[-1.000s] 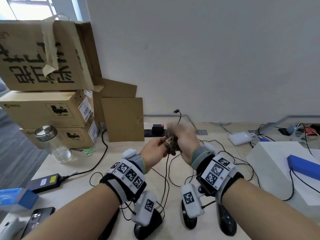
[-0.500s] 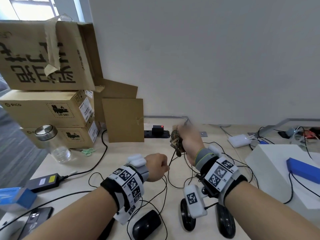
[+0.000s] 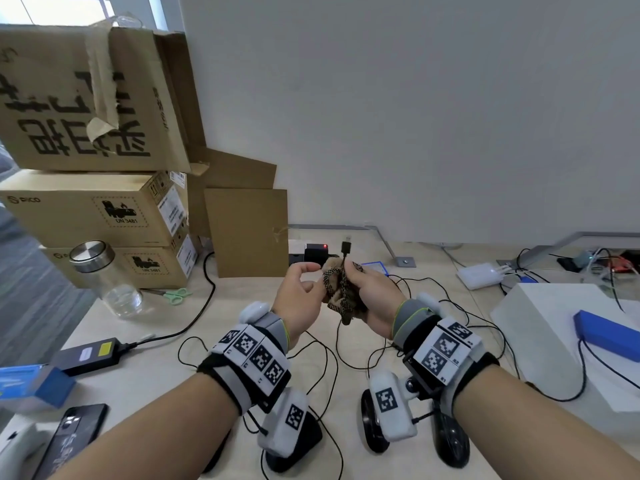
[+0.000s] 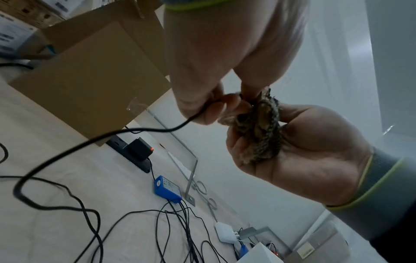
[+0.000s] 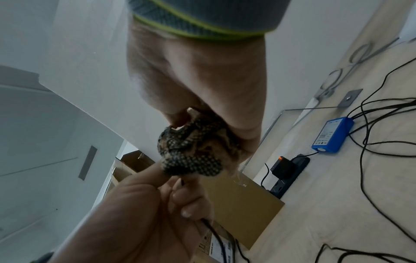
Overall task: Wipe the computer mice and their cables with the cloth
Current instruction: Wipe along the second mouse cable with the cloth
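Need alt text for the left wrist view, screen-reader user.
The right hand holds a bunched checked cloth wrapped round a black cable, which the left hand pinches just beside the cloth. Below, the cable trails over a light desk with a cardboard box, a power strip and a blue adapter.

jar [image 3: 104, 277] left, mice [image 3: 450, 441] before hands

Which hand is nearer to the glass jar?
Left. The left hand is raised on the glass jar side; the right hand, gripping the cloth, is farther off.
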### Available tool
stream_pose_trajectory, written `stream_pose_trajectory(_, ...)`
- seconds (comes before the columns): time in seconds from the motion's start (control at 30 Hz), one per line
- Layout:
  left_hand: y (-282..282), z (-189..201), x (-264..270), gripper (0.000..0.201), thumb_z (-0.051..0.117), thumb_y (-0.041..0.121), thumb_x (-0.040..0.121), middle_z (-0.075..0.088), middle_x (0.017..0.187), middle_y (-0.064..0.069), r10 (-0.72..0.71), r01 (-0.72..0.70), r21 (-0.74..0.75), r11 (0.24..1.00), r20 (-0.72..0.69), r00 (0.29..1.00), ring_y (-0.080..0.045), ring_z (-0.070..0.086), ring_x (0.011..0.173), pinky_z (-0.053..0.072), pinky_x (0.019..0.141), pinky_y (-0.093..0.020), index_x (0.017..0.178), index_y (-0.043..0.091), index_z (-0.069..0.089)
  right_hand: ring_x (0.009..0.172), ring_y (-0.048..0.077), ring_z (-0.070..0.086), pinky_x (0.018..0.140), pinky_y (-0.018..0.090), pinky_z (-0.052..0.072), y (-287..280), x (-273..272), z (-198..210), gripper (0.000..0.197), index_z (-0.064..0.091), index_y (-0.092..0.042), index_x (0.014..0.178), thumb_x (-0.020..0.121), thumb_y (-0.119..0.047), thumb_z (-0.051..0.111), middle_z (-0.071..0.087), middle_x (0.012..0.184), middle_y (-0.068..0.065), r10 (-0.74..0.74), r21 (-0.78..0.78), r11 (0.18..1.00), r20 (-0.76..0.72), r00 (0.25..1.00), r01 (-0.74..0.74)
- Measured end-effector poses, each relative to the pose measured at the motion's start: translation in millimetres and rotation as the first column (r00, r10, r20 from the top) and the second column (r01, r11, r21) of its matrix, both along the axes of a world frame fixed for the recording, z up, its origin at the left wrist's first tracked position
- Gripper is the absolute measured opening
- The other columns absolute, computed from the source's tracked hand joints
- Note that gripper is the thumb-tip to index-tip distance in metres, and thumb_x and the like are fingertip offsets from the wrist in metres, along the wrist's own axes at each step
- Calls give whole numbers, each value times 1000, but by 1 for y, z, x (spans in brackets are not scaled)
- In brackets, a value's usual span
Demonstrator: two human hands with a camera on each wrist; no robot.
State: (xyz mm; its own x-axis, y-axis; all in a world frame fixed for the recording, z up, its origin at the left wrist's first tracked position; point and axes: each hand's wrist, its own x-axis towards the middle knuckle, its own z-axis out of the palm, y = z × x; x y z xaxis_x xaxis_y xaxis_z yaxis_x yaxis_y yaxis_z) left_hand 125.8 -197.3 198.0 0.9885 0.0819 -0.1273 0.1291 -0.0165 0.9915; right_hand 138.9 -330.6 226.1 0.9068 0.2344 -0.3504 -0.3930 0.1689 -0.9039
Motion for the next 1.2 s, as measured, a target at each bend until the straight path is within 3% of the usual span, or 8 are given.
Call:
stream_pose_trajectory(0.2,13,5,4,21,59,19,97,59,61,-2,-4,0,-125,992,-32,999,-13,40,49,34,47,-25,117,12,57,55,18,60,48,25,51,-13,5,1,27,62,-1,103,102,-9,36,66,76,11,-73,164,983,-75,995,84)
stream_pose_trajectory(0.33,14,12,3,20,54,5,98,65,65,-3,-111,107,-125,986,-27,993,-13,55,53,48,50,-22,116,11,54,71,25,66,57,29,55,-18,6,1,33,63,-5,102,94,-1,31,70,86,14,-84,222,969,-95,992,104)
stream_pose_trajectory(0.5,14,12,5,25,59,11,96,68,66,4,-175,170,105,980,41,984,-6,54,53,39,51,-21,120,14,59,84,31,64,65,35,51,-11,3,4,45,62,2,120,100,-34,45,64,99,21,-9,115,993,-79,997,18)
stream_pose_trajectory(0.67,16,12,10,23,53,23,99,67,64,-3,-72,66,91,994,69,995,1,48,44,37,53,-23,121,17,56,77,29,66,64,35,55,-8,9,-1,22,58,4,115,97,1,46,67,93,19,-97,-61,994,-31,995,95)
stream_pose_trajectory(0.83,22,21,13,22,40,9,102,71,72,-3,13,-17,46,999,97,995,-13,55,56,42,51,-21,108,13,61,77,30,63,70,43,52,-8,15,-3,17,57,-7,101,99,0,41,65,90,15,-237,-59,971,-68,969,233)
stream_pose_trajectory(0.97,19,24,12,27,40,10,100,76,91,2,-34,22,75,997,159,987,-16,54,60,38,51,-30,124,24,39,79,31,64,58,36,50,-2,14,-1,21,55,-4,117,101,-7,42,66,99,18,-254,-91,965,-102,962,245)
stream_pose_trajectory(1.1,13,29,3,30,40,8,100,75,82,7,-101,56,185,981,242,965,-10,47,53,37,52,-13,124,22,29,81,33,68,62,40,54,1,13,-2,25,57,-1,120,100,-10,44,69,105,22,-262,-78,964,-156,952,253)
stream_pose_trajectory(1.2,11,27,6,13,40,19,103,75,79,6,-60,15,184,983,243,968,-10,48,50,37,54,-17,116,17,37,79,31,67,66,40,56,3,13,-2,28,56,-2,123,101,-11,42,68,106,21,-236,-56,972,-162,958,230)
